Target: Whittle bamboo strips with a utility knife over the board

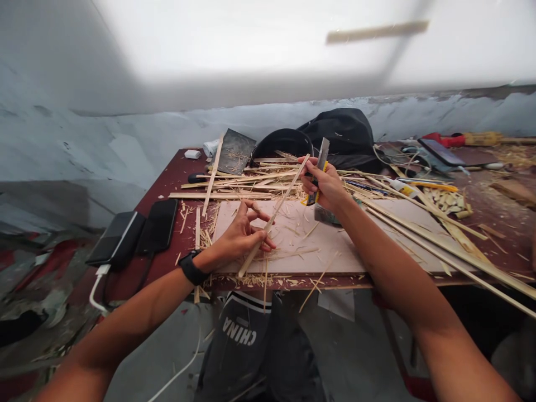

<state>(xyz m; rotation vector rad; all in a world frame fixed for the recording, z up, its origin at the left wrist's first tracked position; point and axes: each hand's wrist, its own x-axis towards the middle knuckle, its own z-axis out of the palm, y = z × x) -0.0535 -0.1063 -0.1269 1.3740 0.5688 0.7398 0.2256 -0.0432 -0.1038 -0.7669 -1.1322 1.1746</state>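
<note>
A thin bamboo strip [278, 207] slants between my two hands above a pale board [335, 245]. My left hand [251, 231] pinches its lower part between thumb and fingers, the other fingers partly spread. At the strip's upper end, my right hand [320, 181] holds it with the fingertips and also grips a yellow and black utility knife [322, 162], whose blade points up and away from the strip. Shavings and thin slivers lie on the board under both hands.
A phone [158, 226] and a power bank [117, 237] with a white cable lie at the left. Bamboo strips [251, 181] are piled behind the board. Long strips [439, 245] stick out over the right front edge. A black bag [345, 131] stands against the wall.
</note>
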